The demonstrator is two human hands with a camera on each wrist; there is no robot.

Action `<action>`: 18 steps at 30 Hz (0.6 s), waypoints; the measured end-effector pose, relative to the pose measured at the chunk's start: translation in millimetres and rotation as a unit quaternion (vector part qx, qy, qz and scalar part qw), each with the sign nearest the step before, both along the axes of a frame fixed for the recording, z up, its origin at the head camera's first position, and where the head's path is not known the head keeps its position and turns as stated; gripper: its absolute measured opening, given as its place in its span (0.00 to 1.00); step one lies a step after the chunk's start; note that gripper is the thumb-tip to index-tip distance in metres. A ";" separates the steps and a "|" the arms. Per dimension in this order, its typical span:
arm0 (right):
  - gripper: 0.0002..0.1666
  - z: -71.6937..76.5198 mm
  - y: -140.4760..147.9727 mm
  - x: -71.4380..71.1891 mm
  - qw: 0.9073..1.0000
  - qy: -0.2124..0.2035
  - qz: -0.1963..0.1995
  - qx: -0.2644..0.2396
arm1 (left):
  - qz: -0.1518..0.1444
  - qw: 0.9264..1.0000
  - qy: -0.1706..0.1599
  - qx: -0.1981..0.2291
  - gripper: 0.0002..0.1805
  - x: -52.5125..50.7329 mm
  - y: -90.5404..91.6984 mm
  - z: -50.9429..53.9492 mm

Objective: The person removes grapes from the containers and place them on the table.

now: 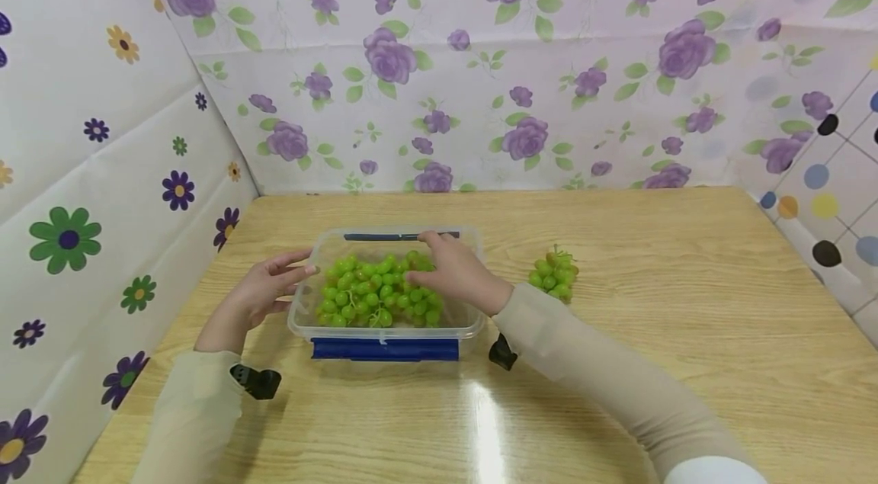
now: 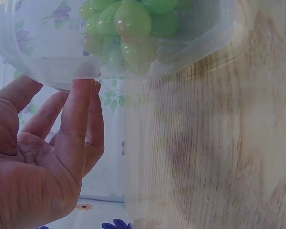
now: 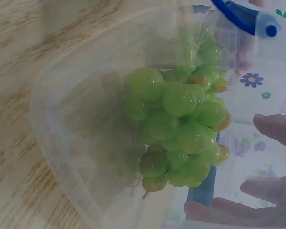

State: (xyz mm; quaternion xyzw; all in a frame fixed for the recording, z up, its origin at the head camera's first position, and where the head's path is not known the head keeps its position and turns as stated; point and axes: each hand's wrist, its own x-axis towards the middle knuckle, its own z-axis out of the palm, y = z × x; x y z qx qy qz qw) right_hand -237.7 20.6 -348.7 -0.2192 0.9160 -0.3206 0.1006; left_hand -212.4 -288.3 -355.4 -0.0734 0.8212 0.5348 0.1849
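Observation:
A clear plastic container with blue latches stands on the table, and several green grapes on their stems lie in it. My left hand is at its left side, fingertips at the rim, fingers loosely bent. In the left wrist view the fingertips meet the container's wall. Over the container's right part hovers my right hand, fingers spread above the grapes and nothing held. In the right wrist view a grape bunch shows through the clear wall, with the spread fingers beyond it.
A small bunch of green grapes lies on the wooden table, right of the container. Flower-patterned sheets stand along the back and left side of the table; a dotted sheet is on the right.

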 end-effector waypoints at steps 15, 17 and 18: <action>0.40 -9.5 -11.2 -8.4 1.000 -0.027 0.006 0.012 | -0.002 1.000 0.000 0.003 0.37 2.8 -0.7 1.4; 0.40 -12.6 -11.3 -9.4 0.999 -0.034 0.010 0.008 | -0.006 1.000 0.000 -0.001 0.37 2.2 -0.3 0.8; 0.40 -13.6 -11.3 -9.9 0.999 -0.037 0.011 0.005 | -0.007 1.000 0.001 -0.003 0.37 2.0 -0.1 0.8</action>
